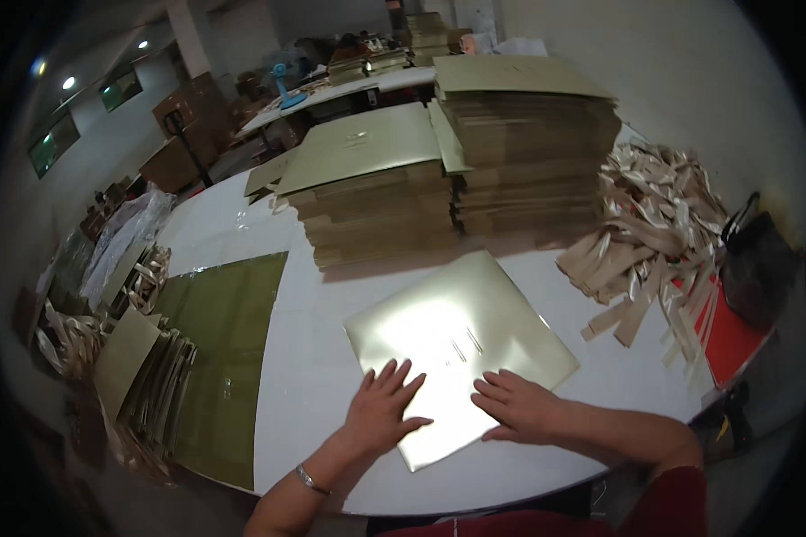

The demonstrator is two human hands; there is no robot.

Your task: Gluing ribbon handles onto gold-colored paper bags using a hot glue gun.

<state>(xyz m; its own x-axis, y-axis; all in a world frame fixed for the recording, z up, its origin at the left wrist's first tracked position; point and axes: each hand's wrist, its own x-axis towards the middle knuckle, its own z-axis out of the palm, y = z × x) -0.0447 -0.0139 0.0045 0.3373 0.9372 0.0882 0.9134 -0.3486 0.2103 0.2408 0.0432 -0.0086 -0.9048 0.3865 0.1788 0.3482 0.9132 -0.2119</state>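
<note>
A flat, shiny pale-gold square lies turned cornerwise on the white table right in front of me. It looks like a card sheet or a flat-folded paper bag; I cannot tell which. Small marks show near its middle. My left hand rests on its near left side, fingers spread and stretched out. On the near right side lies my right hand, also flat with fingers extended. Neither hand grips anything. Behind the square stand a lower stack and a taller stack of similar gold pieces.
Loose satiny beige ribbons heap at the right, beside a black bag and a red sheet. An olive-green mat covers the table's left part, with gold pieces bundled on it. Further back stands a blue fan.
</note>
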